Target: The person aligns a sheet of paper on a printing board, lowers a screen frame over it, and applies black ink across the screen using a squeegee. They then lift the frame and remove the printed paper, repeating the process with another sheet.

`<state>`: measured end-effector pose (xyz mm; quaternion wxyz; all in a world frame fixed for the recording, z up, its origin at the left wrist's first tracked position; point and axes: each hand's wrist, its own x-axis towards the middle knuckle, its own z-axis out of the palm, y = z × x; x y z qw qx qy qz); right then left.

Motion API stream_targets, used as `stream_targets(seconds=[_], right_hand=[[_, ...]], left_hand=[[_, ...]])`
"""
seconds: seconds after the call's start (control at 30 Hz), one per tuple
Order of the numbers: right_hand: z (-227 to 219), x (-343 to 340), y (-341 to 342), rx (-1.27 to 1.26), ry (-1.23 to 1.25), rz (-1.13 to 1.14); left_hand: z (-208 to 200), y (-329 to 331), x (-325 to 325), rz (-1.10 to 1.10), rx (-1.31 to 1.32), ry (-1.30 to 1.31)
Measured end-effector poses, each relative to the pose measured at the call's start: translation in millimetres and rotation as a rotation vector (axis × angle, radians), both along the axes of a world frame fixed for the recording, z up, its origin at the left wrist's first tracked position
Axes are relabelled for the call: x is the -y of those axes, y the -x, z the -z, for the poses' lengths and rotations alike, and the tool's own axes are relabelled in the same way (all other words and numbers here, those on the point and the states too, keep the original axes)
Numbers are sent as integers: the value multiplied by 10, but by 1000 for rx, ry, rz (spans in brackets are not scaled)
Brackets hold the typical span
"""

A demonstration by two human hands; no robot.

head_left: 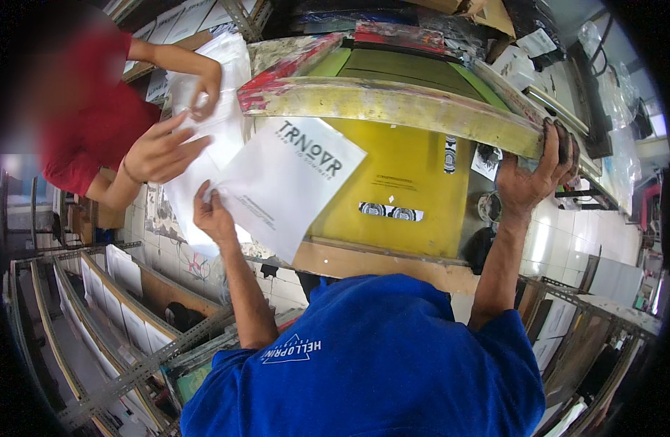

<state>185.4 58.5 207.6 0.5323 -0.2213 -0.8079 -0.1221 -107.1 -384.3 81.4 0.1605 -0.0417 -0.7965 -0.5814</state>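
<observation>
My left hand point(215, 217) pinches the left edge of a white sheet point(284, 186) with black lettering and a block of small print. The sheet hangs tilted over the left side of a yellow printing board point(415, 160). My right hand point(533, 171) is wrapped round the right end of a paint-stained screen frame point(379, 103), which stands raised at its near side above the board. Dark stains mark that hand's fingers. Black-and-white stickers point(391, 212) lie on the yellow surface.
At the left a co-worker in a red shirt point(95, 116) reaches both hands over a stack of white sheets point(189, 167). Wooden-edged rack shelves point(95, 313) stand at the lower left. A metal rack point(590, 328) stands at the lower right, and a round can point(488, 207) sits beside the board.
</observation>
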Motion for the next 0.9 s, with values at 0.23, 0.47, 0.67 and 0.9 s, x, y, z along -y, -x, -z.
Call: stream_targets(seconds=[0.23, 0.47, 0.67, 0.9], right_hand=[[-24, 80, -22, -6, 23, -2], [300, 139, -166, 6, 77, 45], [770, 305, -312, 32, 62, 86], [829, 520, -883, 35, 226, -158]], left_hand=[[67, 600, 634, -194, -18, 48], [-81, 403, 218, -365, -355, 766], [-459, -589, -1228, 884, 44, -530], [-230, -1042, -1369, 545, 181, -537]])
